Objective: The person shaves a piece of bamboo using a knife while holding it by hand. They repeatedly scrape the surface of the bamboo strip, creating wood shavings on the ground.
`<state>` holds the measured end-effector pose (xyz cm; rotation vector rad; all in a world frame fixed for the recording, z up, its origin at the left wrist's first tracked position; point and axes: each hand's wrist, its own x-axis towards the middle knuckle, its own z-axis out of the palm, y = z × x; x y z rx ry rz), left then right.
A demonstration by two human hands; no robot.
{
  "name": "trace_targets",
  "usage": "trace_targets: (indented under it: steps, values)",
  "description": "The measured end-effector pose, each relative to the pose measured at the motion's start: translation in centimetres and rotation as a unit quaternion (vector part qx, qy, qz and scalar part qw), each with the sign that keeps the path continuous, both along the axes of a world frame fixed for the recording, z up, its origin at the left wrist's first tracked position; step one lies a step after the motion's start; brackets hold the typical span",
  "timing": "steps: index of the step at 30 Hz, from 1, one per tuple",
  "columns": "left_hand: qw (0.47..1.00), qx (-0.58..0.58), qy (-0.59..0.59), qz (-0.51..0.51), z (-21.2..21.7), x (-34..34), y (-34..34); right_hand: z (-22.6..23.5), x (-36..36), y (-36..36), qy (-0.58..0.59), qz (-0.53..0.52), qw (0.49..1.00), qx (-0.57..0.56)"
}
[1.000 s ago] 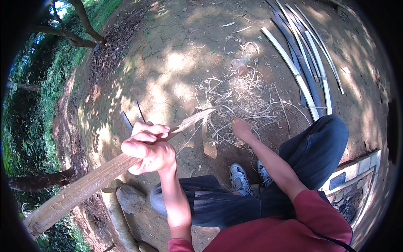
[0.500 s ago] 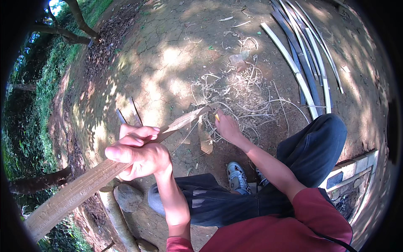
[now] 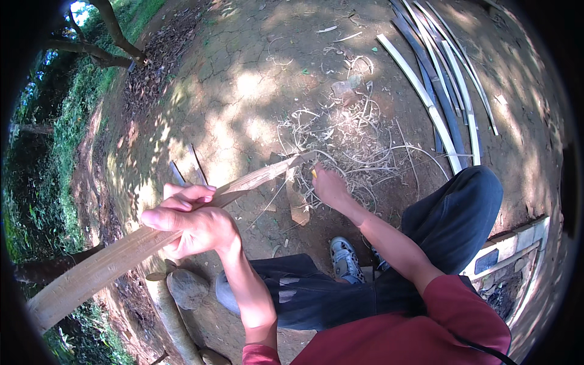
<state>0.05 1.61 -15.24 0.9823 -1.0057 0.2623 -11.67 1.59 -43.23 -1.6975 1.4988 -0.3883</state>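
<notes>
My left hand [image 3: 191, 222] is clenched around a long pale bamboo slat [image 3: 91, 271], which runs from the lower left up to a thin shaved tip [image 3: 271, 173] at the middle. My right hand [image 3: 331, 188] is closed just right of that tip, low over the dirt. A small yellow end of a tool [image 3: 314, 174] pokes out of its fist; the rest of the tool is hidden. A flat wood chip [image 3: 298, 210] lies below the tip.
Curly bamboo shavings [image 3: 353, 134] litter the dirt beyond my right hand. Several long slats [image 3: 438, 91] lie at the upper right. A rounded stone [image 3: 187, 287] and a log [image 3: 170, 316] sit under the slat. My shoe [image 3: 345, 258] is below; a low brick edge [image 3: 511, 249] is at the right.
My right hand has moved left and toward me, from the shavings to the slat's thin tip. My left hand and the slat have shifted slightly down and left.
</notes>
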Motion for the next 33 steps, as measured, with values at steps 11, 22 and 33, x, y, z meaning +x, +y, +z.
trace_targets:
  steps: [11,22,33]
  values:
    - [0.996,0.017,-0.028,-0.083,-0.5,0.1,1.2,-0.9,0.0,-0.2,0.0,-0.027,1.0,0.008]
    - [0.991,0.038,-0.029,-0.127,-0.3,1.0,0.9,-4.3,-0.2,-0.3,0.055,-0.039,0.998,-0.001]
    - [0.991,0.035,-0.026,-0.128,-0.4,1.6,0.4,2.8,0.4,-0.8,-0.061,-0.052,0.996,-0.048]
